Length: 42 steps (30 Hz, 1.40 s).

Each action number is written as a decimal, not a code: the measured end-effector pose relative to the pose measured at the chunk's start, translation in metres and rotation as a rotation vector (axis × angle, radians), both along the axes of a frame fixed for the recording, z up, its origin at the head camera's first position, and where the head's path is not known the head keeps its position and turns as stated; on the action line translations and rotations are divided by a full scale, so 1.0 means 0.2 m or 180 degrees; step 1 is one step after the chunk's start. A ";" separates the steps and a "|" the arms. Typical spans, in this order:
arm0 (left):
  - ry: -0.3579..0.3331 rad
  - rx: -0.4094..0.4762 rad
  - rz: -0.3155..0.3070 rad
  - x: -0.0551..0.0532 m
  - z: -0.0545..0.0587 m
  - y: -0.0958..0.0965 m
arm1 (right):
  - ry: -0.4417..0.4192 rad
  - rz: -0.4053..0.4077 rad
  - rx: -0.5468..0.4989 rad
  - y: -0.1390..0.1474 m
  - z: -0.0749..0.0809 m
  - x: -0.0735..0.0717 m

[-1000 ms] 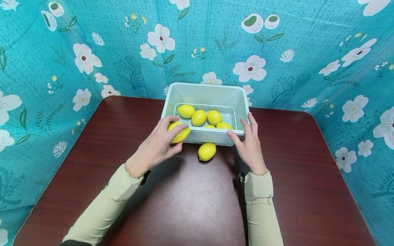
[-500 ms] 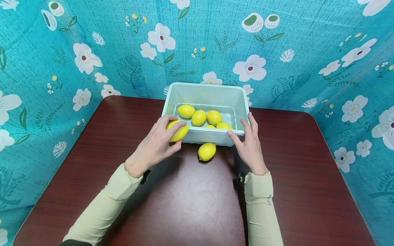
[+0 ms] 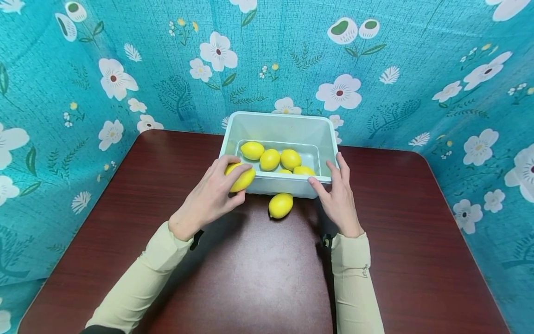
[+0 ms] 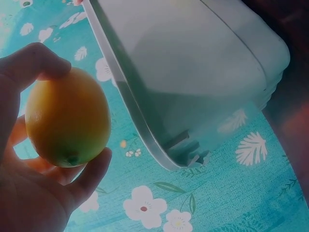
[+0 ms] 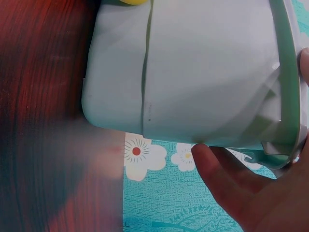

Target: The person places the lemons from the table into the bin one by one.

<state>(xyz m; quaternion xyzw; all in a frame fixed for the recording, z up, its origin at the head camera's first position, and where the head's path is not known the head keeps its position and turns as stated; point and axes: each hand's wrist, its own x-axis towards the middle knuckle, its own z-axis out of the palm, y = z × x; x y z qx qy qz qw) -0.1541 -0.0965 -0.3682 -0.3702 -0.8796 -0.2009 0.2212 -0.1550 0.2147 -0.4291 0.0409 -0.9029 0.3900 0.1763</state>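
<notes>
In the head view my left hand (image 3: 210,199) grips a yellow lemon (image 3: 242,180) at the front left corner of a pale grey-green plastic bin (image 3: 288,186). The left wrist view shows that lemon (image 4: 67,121) between thumb and fingers, beside the bin's rim (image 4: 130,106). My right hand (image 3: 338,199) holds the bin's front right corner, thumb at the front rim and fingers along the right side. Several lemons lie inside the bin, among them one at the left (image 3: 252,150); the front wall partly hides two. Another lemon (image 3: 281,206) rests on the table before the bin.
The bin stands near the back edge of a dark red-brown wooden table (image 3: 267,278). A turquoise curtain with white flowers (image 3: 267,55) hangs close behind the table and along both sides.
My left hand has shifted very slightly left and up with its lemon, nearer the bin's left corner. The right hand, the bin and the other lemons have stayed put.
</notes>
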 end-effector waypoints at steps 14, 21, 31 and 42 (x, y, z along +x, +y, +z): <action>0.0045 0.0015 0.0051 -0.01 0.01 0.00 | 0.0037 -0.0003 0.0005 0.00 0.00 -0.01; 0.0051 0.0077 0.0125 -0.03 0.02 -0.01 | 0.0001 -0.0013 0.0000 0.00 0.00 -0.01; 0.0078 0.0196 0.0155 -0.06 0.04 0.00 | -0.0016 -0.0005 -0.0006 0.01 0.00 -0.01; 0.0122 0.0231 0.0211 -0.09 0.06 0.00 | 0.0011 0.0012 -0.0002 0.00 0.00 0.00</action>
